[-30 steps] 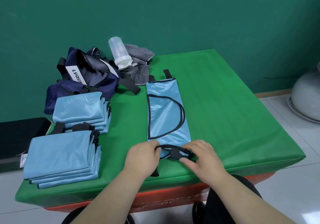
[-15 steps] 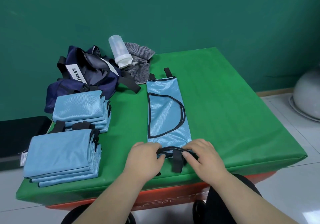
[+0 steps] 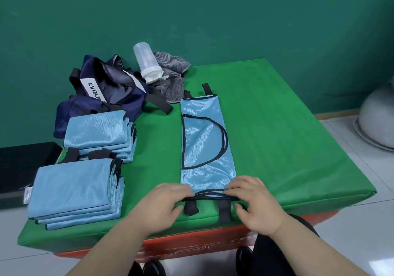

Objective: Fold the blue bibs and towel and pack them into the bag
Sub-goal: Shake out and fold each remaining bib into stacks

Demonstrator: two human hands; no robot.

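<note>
Blue shiny cloth, one bib (image 3: 204, 147), lies flat on the green table (image 3: 277, 137) with both hands at its near end. The left hand (image 3: 168, 203) has its fingers curled and pinches the black-trimmed edge at the near left corner. The right hand (image 3: 253, 203), curled the same way, pinches the near right corner. Two black straps (image 3: 225, 211) stick out between the hands, pointing at the person. The bib's long axis runs straight away from the person, and two more straps at its far end point to the wall. Left of the bib sit two piles of folded bibs: the near stack (image 3: 74, 190) beside its near end and the far stack (image 3: 98, 130) beside its middle. Beyond the bib's far left corner are one dark blue bag (image 3: 102, 96), one striped towel (image 3: 170, 73) and one bottle (image 3: 147, 64) lying on them.
</note>
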